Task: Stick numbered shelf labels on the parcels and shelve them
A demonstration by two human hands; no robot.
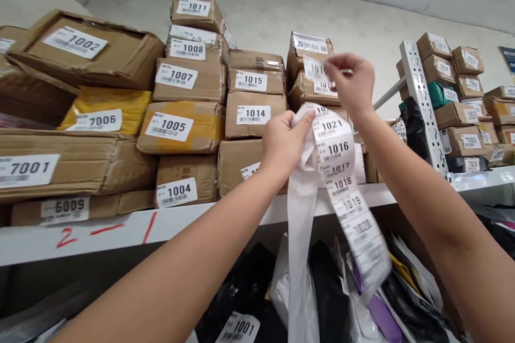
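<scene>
My left hand (284, 144) is closed on a long strip of numbered white labels (341, 182), gripping it near the top; the strip hangs down past the shelf edge with its bare backing trailing below. My right hand (351, 83) pinches a single peeled label (316, 68) and holds it up in front of a stack of brown cardboard parcels (308, 88). Labels 1021, 1016, 1018 and 1019 show on the strip.
A white shelf (120, 230) marked "2-1" in red carries several labelled cardboard parcels, such as 1014 (254, 114) and 1005 (181, 127). A perforated metal upright (422, 102) divides it from another loaded bay at right. Black and white bagged parcels (333, 289) lie below.
</scene>
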